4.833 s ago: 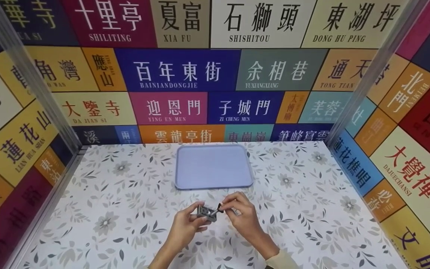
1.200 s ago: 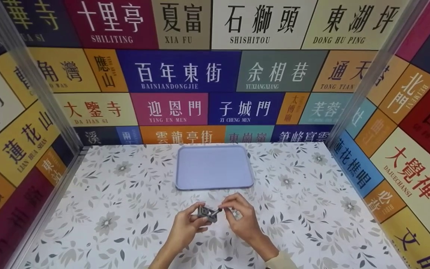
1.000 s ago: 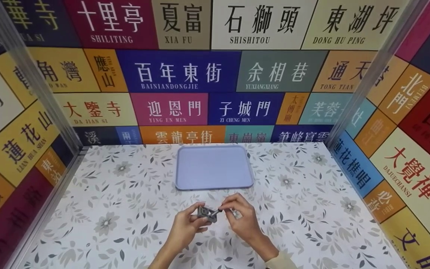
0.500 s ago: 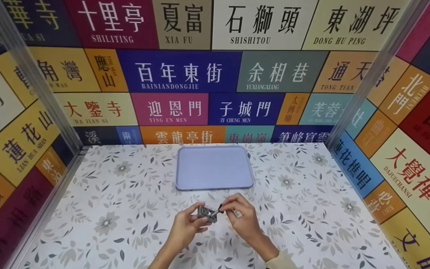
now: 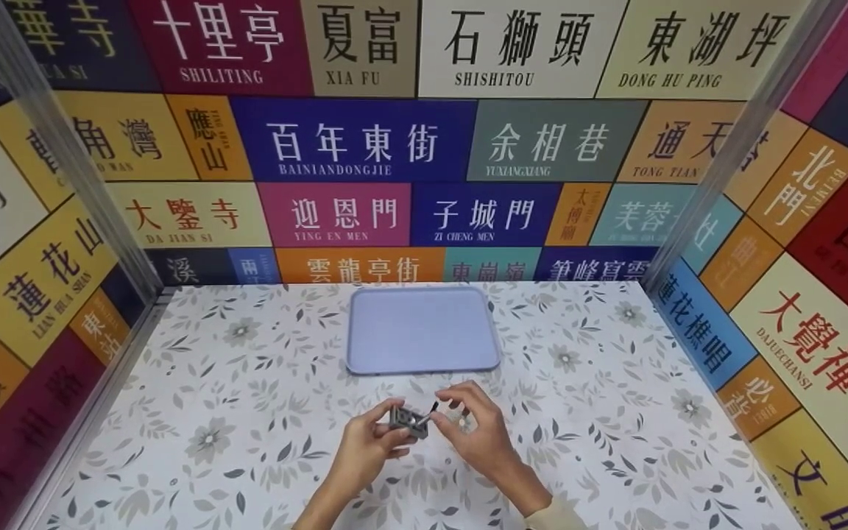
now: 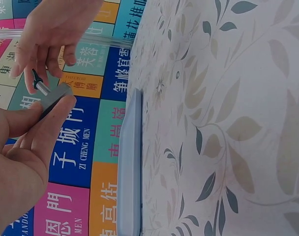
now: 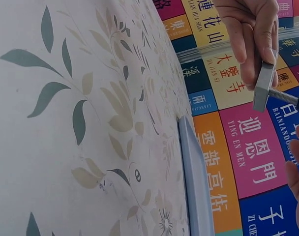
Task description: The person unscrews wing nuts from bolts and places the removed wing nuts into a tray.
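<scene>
My left hand [image 5: 365, 443] grips a small grey metal block [image 5: 407, 422], which has an opening in its face, between thumb and fingers above the table. A threaded screw [image 7: 283, 95] with a black wing-shaped head [image 5: 434, 406] stands out of the block on the side toward my right hand [image 5: 479, 430]. That hand's thumb and index finger are spread around the black head, the thumb close by the shaft. In the left wrist view the head [image 6: 37, 78] shows uncovered, with the right fingers loosely bent behind it. The block's underside is hidden by the left fingers.
A pale lavender tray [image 5: 424, 365] lies beyond both hands on the flower-patterned table [image 5: 277, 397]. Walls covered in coloured panels with Chinese lettering [image 5: 354, 140] stand behind and on both sides, with clear strips [image 5: 89, 158] at the corners.
The right thumb and index finger, which pinched the screw's black head half a second ago, have spread apart around it. The left hand and block have stayed in place.
</scene>
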`<action>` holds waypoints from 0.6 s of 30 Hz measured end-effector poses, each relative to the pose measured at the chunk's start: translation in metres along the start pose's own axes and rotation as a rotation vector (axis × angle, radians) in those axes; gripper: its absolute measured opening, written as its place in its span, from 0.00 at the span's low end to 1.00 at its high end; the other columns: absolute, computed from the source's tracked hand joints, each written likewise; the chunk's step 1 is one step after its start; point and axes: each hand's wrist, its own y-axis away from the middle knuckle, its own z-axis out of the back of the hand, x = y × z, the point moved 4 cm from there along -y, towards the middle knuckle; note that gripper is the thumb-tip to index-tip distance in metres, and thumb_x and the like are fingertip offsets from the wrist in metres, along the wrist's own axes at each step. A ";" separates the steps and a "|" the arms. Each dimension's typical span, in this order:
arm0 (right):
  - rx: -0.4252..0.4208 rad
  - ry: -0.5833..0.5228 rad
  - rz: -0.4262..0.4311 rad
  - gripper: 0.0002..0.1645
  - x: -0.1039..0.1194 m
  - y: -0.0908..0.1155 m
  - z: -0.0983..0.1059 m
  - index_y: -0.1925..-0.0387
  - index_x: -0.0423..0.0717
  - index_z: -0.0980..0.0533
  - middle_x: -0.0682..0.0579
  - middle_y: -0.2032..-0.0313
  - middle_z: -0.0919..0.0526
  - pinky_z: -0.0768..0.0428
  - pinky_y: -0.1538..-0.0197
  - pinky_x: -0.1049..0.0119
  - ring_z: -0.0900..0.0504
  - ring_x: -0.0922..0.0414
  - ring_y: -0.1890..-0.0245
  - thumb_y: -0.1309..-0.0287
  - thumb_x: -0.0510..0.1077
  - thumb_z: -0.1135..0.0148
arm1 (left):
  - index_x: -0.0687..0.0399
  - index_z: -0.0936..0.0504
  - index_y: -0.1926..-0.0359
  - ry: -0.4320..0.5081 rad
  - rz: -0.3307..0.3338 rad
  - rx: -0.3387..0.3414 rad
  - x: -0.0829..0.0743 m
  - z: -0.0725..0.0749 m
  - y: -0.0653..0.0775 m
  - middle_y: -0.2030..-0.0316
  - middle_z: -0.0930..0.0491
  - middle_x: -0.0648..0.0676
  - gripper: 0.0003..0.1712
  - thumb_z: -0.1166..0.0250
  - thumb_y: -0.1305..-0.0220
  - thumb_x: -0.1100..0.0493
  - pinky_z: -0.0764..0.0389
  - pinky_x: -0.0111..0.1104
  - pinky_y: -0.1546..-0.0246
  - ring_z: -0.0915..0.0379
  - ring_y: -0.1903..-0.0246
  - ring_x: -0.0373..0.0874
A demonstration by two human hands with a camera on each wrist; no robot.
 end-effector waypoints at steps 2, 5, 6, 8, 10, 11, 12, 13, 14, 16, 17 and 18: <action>0.011 0.023 -0.011 0.19 -0.007 0.004 -0.002 0.57 0.43 0.18 0.45 0.61 0.18 0.20 0.69 0.73 0.21 0.56 0.65 0.52 0.30 0.26 | 0.74 0.31 0.34 0.004 0.006 0.001 0.000 0.000 0.000 0.59 0.14 0.72 0.28 0.38 0.34 0.72 0.08 0.34 0.60 0.11 0.61 0.54; 0.030 0.025 -0.013 0.18 -0.014 0.007 -0.003 0.55 0.47 0.17 0.48 0.60 0.18 0.20 0.67 0.73 0.21 0.59 0.64 0.49 0.33 0.26 | 0.73 0.31 0.34 0.009 0.014 0.005 0.001 0.001 -0.001 0.58 0.14 0.72 0.28 0.38 0.34 0.72 0.08 0.34 0.60 0.11 0.61 0.54; 0.035 0.019 -0.004 0.18 -0.014 0.007 -0.003 0.55 0.47 0.17 0.48 0.59 0.18 0.19 0.67 0.73 0.21 0.59 0.63 0.48 0.32 0.27 | 0.73 0.31 0.33 0.010 0.017 0.007 0.001 0.001 -0.001 0.58 0.14 0.72 0.28 0.38 0.33 0.72 0.08 0.34 0.60 0.11 0.61 0.54; 0.041 0.001 0.008 0.17 -0.006 0.004 -0.001 0.56 0.45 0.17 0.46 0.60 0.18 0.20 0.66 0.72 0.21 0.58 0.63 0.48 0.30 0.29 | 0.72 0.32 0.33 0.008 0.026 0.008 0.001 0.001 0.000 0.57 0.14 0.72 0.29 0.38 0.33 0.72 0.08 0.34 0.60 0.12 0.60 0.55; 0.038 -0.018 0.032 0.17 0.005 -0.001 0.002 0.58 0.41 0.18 0.43 0.61 0.18 0.20 0.67 0.72 0.21 0.55 0.64 0.50 0.26 0.31 | 0.72 0.32 0.32 0.002 0.031 0.011 0.001 0.001 0.000 0.57 0.14 0.71 0.29 0.38 0.33 0.72 0.08 0.34 0.60 0.12 0.59 0.55; 0.035 -0.026 0.045 0.18 0.010 -0.004 0.003 0.58 0.39 0.18 0.41 0.62 0.19 0.20 0.67 0.72 0.21 0.54 0.65 0.52 0.23 0.32 | 0.72 0.32 0.32 0.000 0.033 0.012 0.001 0.001 0.000 0.57 0.14 0.71 0.29 0.39 0.33 0.72 0.08 0.34 0.60 0.12 0.59 0.55; 0.033 -0.031 0.051 0.19 0.015 -0.006 0.004 0.59 0.37 0.18 0.41 0.63 0.19 0.20 0.68 0.72 0.22 0.52 0.65 0.54 0.21 0.33 | 0.72 0.32 0.32 0.000 0.034 0.012 0.001 0.001 0.000 0.56 0.14 0.71 0.29 0.39 0.33 0.72 0.08 0.34 0.60 0.12 0.59 0.55; 0.031 -0.035 0.055 0.19 0.020 -0.008 0.005 0.60 0.36 0.18 0.40 0.63 0.19 0.21 0.68 0.72 0.22 0.52 0.66 0.56 0.20 0.34 | 0.72 0.32 0.32 -0.002 0.034 0.011 0.001 0.001 0.000 0.56 0.14 0.71 0.29 0.39 0.33 0.72 0.08 0.34 0.60 0.12 0.59 0.55; 0.028 -0.042 0.063 0.20 0.020 -0.009 0.005 0.61 0.35 0.18 0.40 0.64 0.19 0.21 0.68 0.72 0.22 0.51 0.66 0.57 0.19 0.34 | 0.72 0.32 0.33 -0.003 0.033 0.011 0.001 0.001 0.000 0.56 0.14 0.71 0.28 0.39 0.33 0.72 0.08 0.34 0.60 0.12 0.59 0.55; 0.022 -0.051 0.077 0.20 0.020 -0.009 0.005 0.61 0.35 0.18 0.40 0.64 0.19 0.21 0.70 0.70 0.22 0.49 0.66 0.58 0.18 0.35 | 0.72 0.31 0.33 -0.006 0.030 0.011 0.000 0.001 0.000 0.57 0.14 0.71 0.28 0.39 0.33 0.72 0.08 0.34 0.60 0.12 0.59 0.55; 0.019 -0.053 0.082 0.20 0.020 -0.009 0.005 0.62 0.35 0.18 0.40 0.64 0.19 0.21 0.70 0.69 0.21 0.49 0.66 0.58 0.17 0.35 | 0.72 0.31 0.33 -0.006 0.028 0.011 0.000 0.001 0.000 0.57 0.14 0.71 0.28 0.39 0.33 0.72 0.08 0.34 0.60 0.12 0.59 0.55; 0.016 -0.056 0.087 0.21 0.021 -0.009 0.005 0.62 0.35 0.18 0.40 0.64 0.19 0.21 0.71 0.69 0.21 0.49 0.66 0.59 0.17 0.36 | 0.72 0.31 0.33 -0.007 0.027 0.012 0.000 0.001 0.000 0.57 0.14 0.71 0.28 0.39 0.33 0.72 0.08 0.34 0.60 0.12 0.60 0.55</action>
